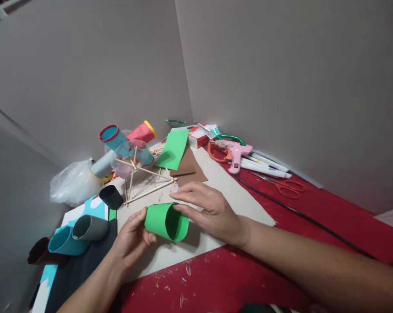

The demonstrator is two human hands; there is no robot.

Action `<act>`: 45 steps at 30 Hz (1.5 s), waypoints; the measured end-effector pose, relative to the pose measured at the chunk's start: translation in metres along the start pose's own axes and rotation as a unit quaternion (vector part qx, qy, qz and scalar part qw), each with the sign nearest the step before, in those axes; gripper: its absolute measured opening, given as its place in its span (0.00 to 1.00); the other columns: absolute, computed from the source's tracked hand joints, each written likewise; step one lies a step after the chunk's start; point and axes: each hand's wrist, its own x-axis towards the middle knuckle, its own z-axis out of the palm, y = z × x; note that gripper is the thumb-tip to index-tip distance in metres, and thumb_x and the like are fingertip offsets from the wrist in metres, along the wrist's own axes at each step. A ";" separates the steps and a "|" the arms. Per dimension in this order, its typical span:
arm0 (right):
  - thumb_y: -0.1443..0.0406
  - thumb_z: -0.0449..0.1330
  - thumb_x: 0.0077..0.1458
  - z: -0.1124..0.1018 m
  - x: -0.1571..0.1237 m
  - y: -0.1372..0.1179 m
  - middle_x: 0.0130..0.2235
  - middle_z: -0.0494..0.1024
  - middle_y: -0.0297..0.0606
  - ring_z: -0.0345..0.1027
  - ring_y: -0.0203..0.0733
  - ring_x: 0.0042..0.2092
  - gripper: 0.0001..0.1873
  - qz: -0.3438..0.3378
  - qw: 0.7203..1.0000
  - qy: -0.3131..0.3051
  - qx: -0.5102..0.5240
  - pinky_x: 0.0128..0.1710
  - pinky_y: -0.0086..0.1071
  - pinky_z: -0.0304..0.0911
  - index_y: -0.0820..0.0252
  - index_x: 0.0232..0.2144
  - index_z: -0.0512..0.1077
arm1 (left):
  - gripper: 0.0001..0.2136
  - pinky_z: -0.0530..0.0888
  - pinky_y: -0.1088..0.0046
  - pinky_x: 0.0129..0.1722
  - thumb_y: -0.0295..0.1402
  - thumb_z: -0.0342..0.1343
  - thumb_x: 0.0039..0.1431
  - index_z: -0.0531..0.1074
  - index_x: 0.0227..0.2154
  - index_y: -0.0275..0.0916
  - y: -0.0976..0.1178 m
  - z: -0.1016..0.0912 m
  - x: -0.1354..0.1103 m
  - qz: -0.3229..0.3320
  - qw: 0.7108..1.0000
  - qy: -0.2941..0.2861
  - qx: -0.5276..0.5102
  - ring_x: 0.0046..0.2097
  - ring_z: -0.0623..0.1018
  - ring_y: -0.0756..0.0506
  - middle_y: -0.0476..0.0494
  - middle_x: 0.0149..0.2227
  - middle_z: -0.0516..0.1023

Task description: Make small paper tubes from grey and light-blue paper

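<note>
A short green paper tube [157, 221] lies on its side in the air, its hollow end facing right. My left hand [134, 237] is closed around its left end, with the thumb on top. At the upper rim, my right hand [212, 208] has its fingers stretched out and apart, the thumb touching or almost touching the tube's edge. Beneath both hands lies a beige sheet [199, 248]. Behind the tube stands a frame of thin wooden sticks [150, 191] with a clear round disc and coloured paper tubes.
Black [111, 198], grey [92, 228], turquoise [69, 243] and brown [41, 254] tubes sit at left, near a plastic bag [75, 182]. Green paper [175, 150] lies on brown sheets [196, 169]. At right are a pink glue gun [238, 154], its black cable, and red-handled scissors [287, 188] on red cloth [313, 208].
</note>
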 end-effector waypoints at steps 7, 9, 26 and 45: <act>0.70 0.62 0.54 -0.010 0.009 0.003 0.30 0.80 0.38 0.72 0.40 0.34 0.05 0.161 0.981 -0.028 0.108 0.35 0.33 0.66 0.59 0.30 0.80 | 0.12 0.80 0.76 0.23 0.35 0.70 0.49 0.80 0.34 0.33 0.007 0.007 -0.006 -0.005 0.999 -0.021 0.044 0.28 0.79 0.49 0.44 0.31 0.81; 0.66 0.64 0.50 -0.012 0.013 0.004 0.26 0.76 0.34 0.68 0.37 0.29 0.04 0.295 0.940 0.022 0.170 0.30 0.30 0.64 0.59 0.25 0.78 | 0.13 0.81 0.75 0.27 0.38 0.68 0.52 0.80 0.36 0.33 0.014 0.005 -0.007 0.039 0.996 -0.009 0.077 0.32 0.80 0.47 0.41 0.34 0.82; 0.62 0.68 0.36 0.020 -0.008 0.011 0.16 0.67 0.27 0.56 0.27 0.16 0.10 0.585 0.728 -0.085 0.347 0.15 0.22 0.55 0.62 0.20 0.72 | 0.15 0.70 0.76 0.31 0.39 0.59 0.60 0.76 0.45 0.35 0.002 -0.003 -0.013 0.209 0.881 -0.054 0.421 0.29 0.73 0.49 0.45 0.28 0.76; 0.71 0.60 0.34 0.024 -0.022 0.014 0.14 0.66 0.27 0.54 0.29 0.17 0.03 0.608 0.707 -0.030 0.359 0.17 0.24 0.53 0.59 0.18 0.71 | 0.27 0.69 0.80 0.22 0.54 0.60 0.54 0.76 0.42 0.32 0.001 0.001 -0.010 0.087 0.947 -0.118 0.286 0.20 0.72 0.53 0.47 0.21 0.75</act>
